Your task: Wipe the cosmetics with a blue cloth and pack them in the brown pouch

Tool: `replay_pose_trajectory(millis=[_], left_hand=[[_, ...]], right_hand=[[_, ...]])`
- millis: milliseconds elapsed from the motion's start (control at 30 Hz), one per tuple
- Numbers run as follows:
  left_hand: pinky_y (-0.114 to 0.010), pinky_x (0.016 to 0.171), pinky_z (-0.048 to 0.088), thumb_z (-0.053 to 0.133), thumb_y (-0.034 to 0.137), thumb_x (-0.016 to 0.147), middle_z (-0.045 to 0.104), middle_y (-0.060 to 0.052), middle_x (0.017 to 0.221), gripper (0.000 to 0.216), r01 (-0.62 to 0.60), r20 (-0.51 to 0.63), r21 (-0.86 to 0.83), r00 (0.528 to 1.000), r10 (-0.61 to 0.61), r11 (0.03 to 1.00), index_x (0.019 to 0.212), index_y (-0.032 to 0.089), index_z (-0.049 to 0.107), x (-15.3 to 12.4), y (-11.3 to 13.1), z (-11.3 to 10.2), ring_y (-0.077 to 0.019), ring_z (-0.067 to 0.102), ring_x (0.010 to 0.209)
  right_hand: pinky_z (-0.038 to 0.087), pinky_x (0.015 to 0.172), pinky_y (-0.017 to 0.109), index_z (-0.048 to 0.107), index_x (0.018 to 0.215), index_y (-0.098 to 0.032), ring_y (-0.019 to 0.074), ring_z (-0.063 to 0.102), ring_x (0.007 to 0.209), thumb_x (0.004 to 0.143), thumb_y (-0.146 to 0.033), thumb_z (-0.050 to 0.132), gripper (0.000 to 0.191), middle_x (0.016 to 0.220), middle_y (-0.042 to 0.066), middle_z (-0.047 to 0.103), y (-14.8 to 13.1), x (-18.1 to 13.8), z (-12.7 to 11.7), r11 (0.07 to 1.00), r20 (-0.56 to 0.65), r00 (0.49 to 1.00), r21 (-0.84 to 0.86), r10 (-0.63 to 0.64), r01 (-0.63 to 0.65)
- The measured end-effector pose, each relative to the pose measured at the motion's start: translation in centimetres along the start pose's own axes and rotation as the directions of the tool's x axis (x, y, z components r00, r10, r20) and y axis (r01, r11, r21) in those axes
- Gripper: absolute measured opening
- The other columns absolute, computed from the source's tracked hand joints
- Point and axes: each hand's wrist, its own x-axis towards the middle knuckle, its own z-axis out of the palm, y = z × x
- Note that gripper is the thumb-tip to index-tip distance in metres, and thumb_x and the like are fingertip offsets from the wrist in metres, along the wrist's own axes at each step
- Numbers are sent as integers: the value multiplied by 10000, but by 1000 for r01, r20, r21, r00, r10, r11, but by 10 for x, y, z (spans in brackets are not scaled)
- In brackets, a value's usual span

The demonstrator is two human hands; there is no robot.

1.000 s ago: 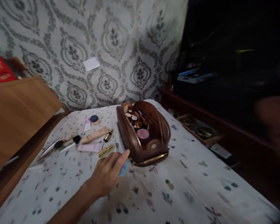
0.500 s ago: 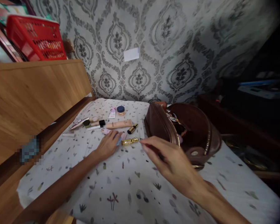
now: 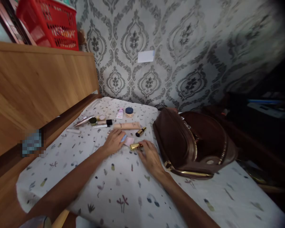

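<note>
My left hand (image 3: 114, 142) is closed with its fingers down on a pale pink tube (image 3: 129, 141). A light blue piece (image 3: 123, 138) shows at its fingertips; whether it belongs to the tube I cannot tell. Thumb and fingers of my right hand (image 3: 152, 157) pinch the right end of a shiny gold lipstick (image 3: 134, 146), low over the cloth. Just behind lie a black-and-gold lipstick (image 3: 141, 131) and a peach squeeze tube (image 3: 127, 126). To the right, a brown handbag (image 3: 175, 139) gapes with its zip undone.
A blue-lidded jar (image 3: 129, 112) and a small pink-and-white tube (image 3: 120, 113) stand farther back. Several cosmetics, including a black-capped bottle (image 3: 104, 122), lie left. A wooden panel (image 3: 42, 79) borders the printed cloth (image 3: 123, 183); a red basket (image 3: 49, 28) sits above it.
My right hand has come left and down from beside the bag and taken hold of the gold lipstick. My left hand stays at the pink tube. The view has shifted.
</note>
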Motion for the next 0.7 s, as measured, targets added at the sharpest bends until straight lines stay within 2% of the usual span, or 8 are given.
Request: replay_pose_trajectory(millis=[133, 267, 333, 400, 467, 600, 700], left_hand=[[-435, 872, 507, 449, 261, 992, 663, -116, 966, 242, -7, -29, 19, 1000, 7, 1000, 1036, 109, 632, 2, 0, 3, -273, 622, 974], [-424, 939, 485, 281, 246, 1032, 627, -82, 1058, 393, -68, -48, 27, 996, 69, 997, 1143, 74, 616, 3, 12, 2, -246, 603, 1055], [-392, 988, 466, 335, 268, 1039, 629, -80, 1120, 355, -143, -53, 13, 988, 144, 990, 1216, 93, 588, 2, 23, 1, -229, 589, 1095], [-374, 998, 466, 462, 317, 1019, 646, -99, 1131, 325, -252, -54, -11, 966, 251, 968, 1238, 102, 570, 1, 32, 3, -234, 587, 1100], [-380, 967, 476, 510, 372, 1004, 661, -114, 1093, 354, -323, -47, -25, 946, 321, 946, 1220, 99, 571, -1, 39, 6, -255, 596, 1078], [-394, 901, 487, 493, 453, 1004, 685, -106, 972, 343, -278, -30, -60, 961, 276, 959, 1087, 146, 620, -2, 41, 9, -269, 627, 1010], [-354, 890, 498, 497, 450, 1005, 704, -71, 932, 295, -231, -38, -98, 973, 228, 968, 1025, 191, 638, 0, 36, 5, -233, 647, 980]], right_hand=[[507, 927, 469, 639, 1113, -158, 309, 604, 1026, 874, -218, 569, 255, 1058, 137, 675, 7, 0, -3, 995, -15, 998, 75, -62, 63], [516, 870, 446, 667, 1049, -162, 303, 609, 962, 870, -234, 583, 210, 975, 126, 674, 10, 2, -5, 996, 3, 998, 66, -68, 68], [518, 836, 433, 676, 948, -179, 294, 612, 914, 885, -255, 569, 145, 903, 111, 664, 10, 3, -5, 996, 28, 997, 48, -78, 76], [515, 811, 423, 669, 879, -189, 289, 618, 881, 901, -285, 552, 152, 859, 103, 656, 10, 3, -6, 995, 33, 994, 33, -100, 99], [516, 791, 407, 668, 871, -191, 281, 630, 861, 915, -315, 538, 184, 846, 97, 659, 11, 3, -7, 990, 21, 991, 38, -133, 132], [521, 754, 370, 685, 918, -188, 259, 650, 833, 937, -361, 526, 235, 858, 91, 677, 13, 3, -8, 977, -5, 981, 92, -193, 193], [523, 748, 368, 700, 934, -201, 260, 659, 831, 941, -394, 537, 252, 853, 86, 692, 14, 2, -8, 973, 12, 977, 96, -213, 211]])
